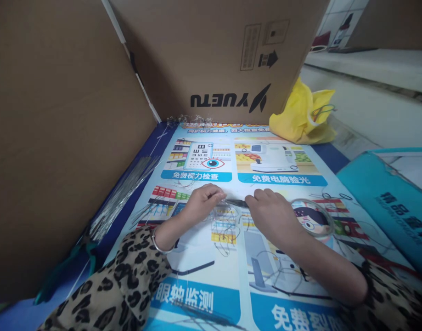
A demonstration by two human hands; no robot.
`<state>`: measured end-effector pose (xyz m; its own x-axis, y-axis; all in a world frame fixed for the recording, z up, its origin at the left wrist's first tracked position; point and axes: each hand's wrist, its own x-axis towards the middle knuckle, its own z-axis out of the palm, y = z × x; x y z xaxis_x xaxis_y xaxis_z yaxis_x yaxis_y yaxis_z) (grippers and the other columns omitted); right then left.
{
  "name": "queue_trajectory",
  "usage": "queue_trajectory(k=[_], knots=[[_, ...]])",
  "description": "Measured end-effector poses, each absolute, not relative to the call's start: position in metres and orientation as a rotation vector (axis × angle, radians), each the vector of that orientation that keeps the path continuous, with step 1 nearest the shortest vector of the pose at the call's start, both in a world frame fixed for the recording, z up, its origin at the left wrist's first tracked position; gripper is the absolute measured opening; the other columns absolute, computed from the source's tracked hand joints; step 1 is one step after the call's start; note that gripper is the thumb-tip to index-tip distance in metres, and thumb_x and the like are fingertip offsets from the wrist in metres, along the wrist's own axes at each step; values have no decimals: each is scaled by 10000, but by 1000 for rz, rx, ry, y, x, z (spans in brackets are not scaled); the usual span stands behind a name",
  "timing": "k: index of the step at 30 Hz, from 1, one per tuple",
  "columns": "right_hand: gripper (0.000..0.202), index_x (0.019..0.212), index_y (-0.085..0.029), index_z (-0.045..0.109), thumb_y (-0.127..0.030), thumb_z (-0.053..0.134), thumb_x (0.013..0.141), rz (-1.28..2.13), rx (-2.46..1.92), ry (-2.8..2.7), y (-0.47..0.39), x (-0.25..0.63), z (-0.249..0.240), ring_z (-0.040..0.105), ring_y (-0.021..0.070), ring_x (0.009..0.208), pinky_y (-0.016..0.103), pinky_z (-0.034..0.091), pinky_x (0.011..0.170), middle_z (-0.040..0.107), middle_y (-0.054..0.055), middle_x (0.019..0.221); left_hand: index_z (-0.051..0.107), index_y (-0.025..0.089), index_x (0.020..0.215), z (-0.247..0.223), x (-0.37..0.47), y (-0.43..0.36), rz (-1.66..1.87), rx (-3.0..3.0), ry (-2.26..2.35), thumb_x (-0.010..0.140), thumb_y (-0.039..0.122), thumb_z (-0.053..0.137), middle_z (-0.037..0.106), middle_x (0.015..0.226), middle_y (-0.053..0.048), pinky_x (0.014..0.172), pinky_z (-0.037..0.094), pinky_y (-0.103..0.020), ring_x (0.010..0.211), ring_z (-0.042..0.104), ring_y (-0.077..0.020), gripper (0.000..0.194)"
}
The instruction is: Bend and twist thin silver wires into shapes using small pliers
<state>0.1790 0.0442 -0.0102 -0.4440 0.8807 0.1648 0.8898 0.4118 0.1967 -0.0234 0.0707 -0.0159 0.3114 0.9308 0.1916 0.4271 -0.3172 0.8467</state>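
My left hand (pixel 206 202) is closed, its thumb and fingertips pinching a thin wire piece (pixel 224 207) near the middle of the printed sheet. My right hand (pixel 274 216) is wrapped round dark pliers (pixel 237 202), whose narrow tip points left and meets the wire at my left fingertips. Loops of thin wire (pixel 227 234) hang below my left hand over the sheet. Right of my right hand lies a round coil (pixel 329 216) on the sheet. Whether the jaws are closed on the wire is too small to tell.
Cardboard walls (pixel 211 55) stand at the back and left. A bundle of thin wires (pixel 124 197) and green-handled pliers (pixel 68 266) lie left. A yellow bag (pixel 300 117) sits at the back right, a teal box (pixel 386 197) at the right. More wires (pixel 200 312) lie in front.
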Motion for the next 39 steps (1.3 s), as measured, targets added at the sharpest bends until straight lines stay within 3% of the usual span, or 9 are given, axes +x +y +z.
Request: queue_trajectory(k=[11, 30, 39], knots=[[130, 831, -192, 591, -146, 471, 811, -265, -1643, -2594, 43, 176, -6, 465, 197, 794, 309, 231, 651, 573, 57, 813, 585, 176, 727, -18, -24, 68, 959, 2141, 1227, 876, 291, 474, 587, 714, -8, 665, 407, -243, 705, 523, -124, 219], [135, 784, -192, 572, -96, 477, 781, -448, -1558, -2629, 41, 175, -4, 467, 202, 739, 315, 199, 604, 559, 54, 743, 572, 179, 743, -17, -23, 64, 826, 2446, 1324, 900, 299, 428, 601, 724, -28, 673, 405, -262, 715, 541, -145, 245], [126, 788, -184, 573, -90, 493, 766, -355, -1611, -2639, 42, 179, -8, 483, 176, 721, 299, 223, 598, 579, 55, 750, 574, 180, 773, -16, -24, 66, 859, 2318, 1219, 885, 268, 447, 606, 754, -20, 680, 417, -252, 731, 544, -134, 191]])
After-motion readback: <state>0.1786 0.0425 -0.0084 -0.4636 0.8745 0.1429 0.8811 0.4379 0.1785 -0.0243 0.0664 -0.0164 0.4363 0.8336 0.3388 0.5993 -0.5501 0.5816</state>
